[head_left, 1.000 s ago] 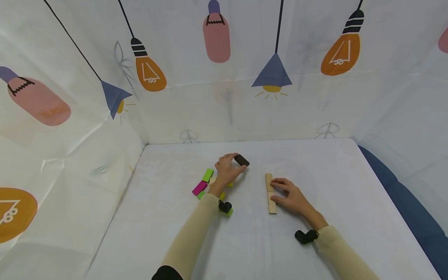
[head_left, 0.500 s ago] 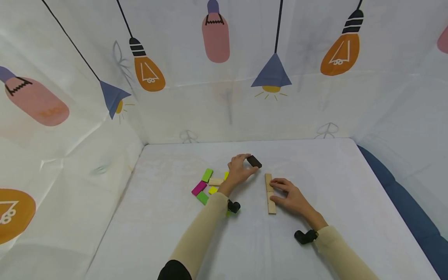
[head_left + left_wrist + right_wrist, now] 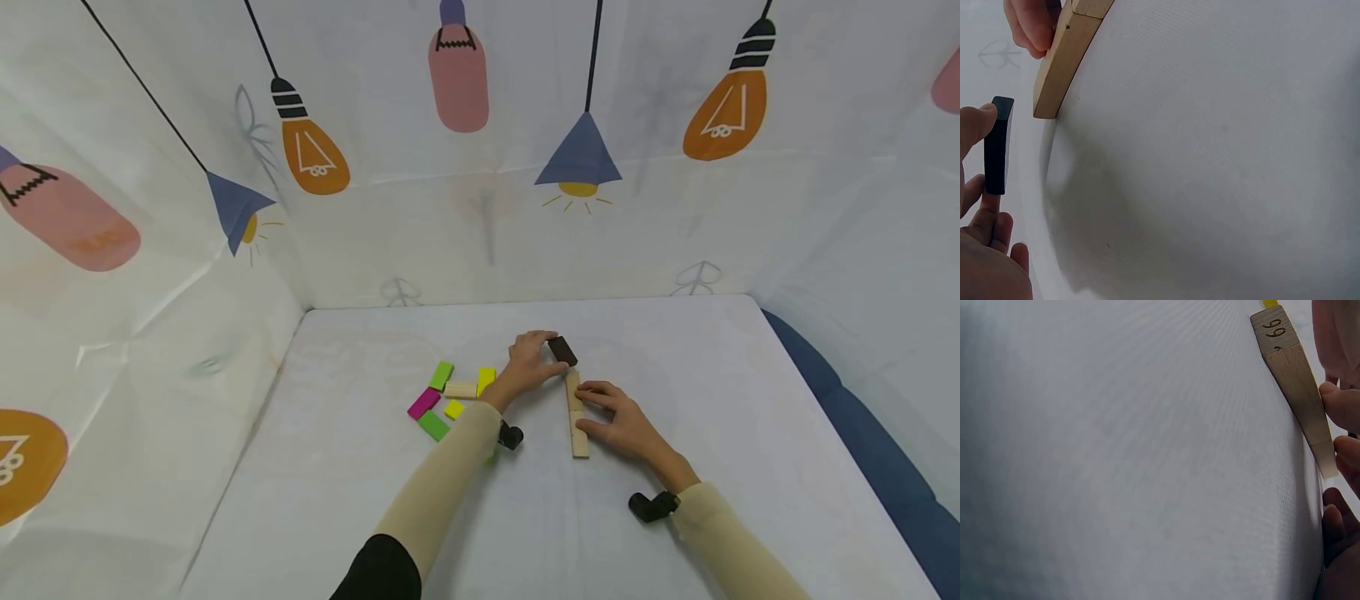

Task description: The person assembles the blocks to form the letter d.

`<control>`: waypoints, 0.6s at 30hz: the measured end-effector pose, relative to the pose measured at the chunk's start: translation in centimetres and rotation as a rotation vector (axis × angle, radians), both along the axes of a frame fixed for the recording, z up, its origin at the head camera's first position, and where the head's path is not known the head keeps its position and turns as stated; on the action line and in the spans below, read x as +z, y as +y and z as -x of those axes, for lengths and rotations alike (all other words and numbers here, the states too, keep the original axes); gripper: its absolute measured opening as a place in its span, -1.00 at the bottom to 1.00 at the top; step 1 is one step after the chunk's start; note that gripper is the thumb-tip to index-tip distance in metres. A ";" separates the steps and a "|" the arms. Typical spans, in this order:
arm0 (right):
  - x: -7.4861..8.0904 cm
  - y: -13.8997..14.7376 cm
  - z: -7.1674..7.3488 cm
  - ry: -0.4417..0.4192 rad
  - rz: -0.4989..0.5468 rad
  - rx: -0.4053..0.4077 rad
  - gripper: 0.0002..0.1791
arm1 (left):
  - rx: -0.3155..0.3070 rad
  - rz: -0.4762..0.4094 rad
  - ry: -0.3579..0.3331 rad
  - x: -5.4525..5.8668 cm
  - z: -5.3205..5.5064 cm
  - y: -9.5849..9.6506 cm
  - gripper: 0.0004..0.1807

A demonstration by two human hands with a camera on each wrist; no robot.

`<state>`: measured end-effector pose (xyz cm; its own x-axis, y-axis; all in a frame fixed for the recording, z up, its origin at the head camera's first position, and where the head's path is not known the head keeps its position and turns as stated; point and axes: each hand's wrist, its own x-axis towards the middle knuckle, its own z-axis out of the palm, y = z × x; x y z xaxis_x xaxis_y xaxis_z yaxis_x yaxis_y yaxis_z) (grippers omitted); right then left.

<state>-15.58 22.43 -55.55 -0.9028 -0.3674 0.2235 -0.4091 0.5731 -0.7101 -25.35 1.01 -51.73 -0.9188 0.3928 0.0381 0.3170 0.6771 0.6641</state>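
Observation:
My left hand [image 3: 527, 367] pinches a dark brown wooden block [image 3: 562, 351] between thumb and fingers. In the head view this block hangs just beyond the far end of two plain wooden blocks [image 3: 580, 442] laid end to end. The left wrist view has the dark block [image 3: 996, 153] on edge, apart from the pale row [image 3: 1060, 69]. My right hand [image 3: 626, 423] rests at the row's right side, thumb and fingertips against the same long face. Dark digits mark the near end of the row [image 3: 1297, 387] in the right wrist view.
Left of the row lie loose blocks: green [image 3: 441, 375], magenta [image 3: 424, 403], yellow [image 3: 487, 380] and a plain wooden one [image 3: 461, 389]. My left forearm partly covers this group. The white table [image 3: 675, 350] meets a printed cloth backdrop [image 3: 510, 233] at its far edge.
My left hand has carried the dark block rightward, from above the coloured blocks to the far end of the plain row. My right hand stays in place at the row.

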 end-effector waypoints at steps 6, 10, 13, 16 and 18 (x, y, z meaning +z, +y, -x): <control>0.1 0.1 0.0 -0.007 0.009 0.009 -0.43 | -0.045 0.055 -0.021 0.1 0.4 0.6 -0.34; 0.2 0.1 0.0 -0.006 0.008 0.009 -0.43 | -0.057 0.079 -0.027 0.2 0.4 0.9 -0.34; 0.2 0.1 -0.1 -0.001 0.011 0.005 -0.43 | -0.061 0.086 -0.028 0.3 0.4 1.0 -0.35; 0.3 0.1 -0.1 -0.004 0.013 0.001 -0.44 | -0.057 0.097 -0.036 0.2 0.5 1.0 -0.36; 0.3 0.1 -0.2 -0.011 0.014 -0.001 -0.43 | -0.056 0.104 -0.043 0.2 0.5 1.0 -0.36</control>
